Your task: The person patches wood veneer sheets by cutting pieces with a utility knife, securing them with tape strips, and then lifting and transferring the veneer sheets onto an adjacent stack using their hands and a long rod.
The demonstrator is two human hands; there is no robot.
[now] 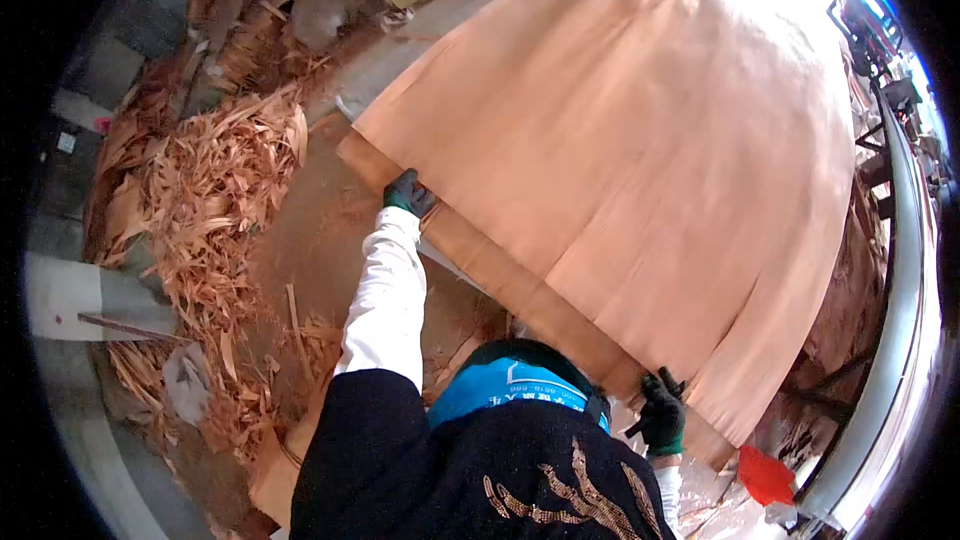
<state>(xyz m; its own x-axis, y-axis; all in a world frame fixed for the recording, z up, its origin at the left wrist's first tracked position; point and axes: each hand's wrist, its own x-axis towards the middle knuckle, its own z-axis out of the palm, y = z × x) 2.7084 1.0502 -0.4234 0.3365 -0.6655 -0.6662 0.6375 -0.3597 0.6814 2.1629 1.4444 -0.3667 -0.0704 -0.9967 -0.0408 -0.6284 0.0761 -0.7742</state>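
Note:
A large stack of thin, reddish-tan wood sheets [640,140] spreads away from me, with a darker wooden strip [510,275] along its near edge. In a dark glove, my left hand [408,193] is closed round the strip near its left end. My right hand [661,414], in a dark green glove, lies at the strip's right part with its fingers apart. White sleeves cover both forearms. Below, between the hands, are a blue band with printing [515,385] and a black top with a gold pattern [470,470].
Wood shavings and torn strips [225,165] are heaped at the left. A long pale metal rail [905,310] curves along the right side, with machinery [870,30] at its far end. Something red [766,475] lies near the stack's right corner.

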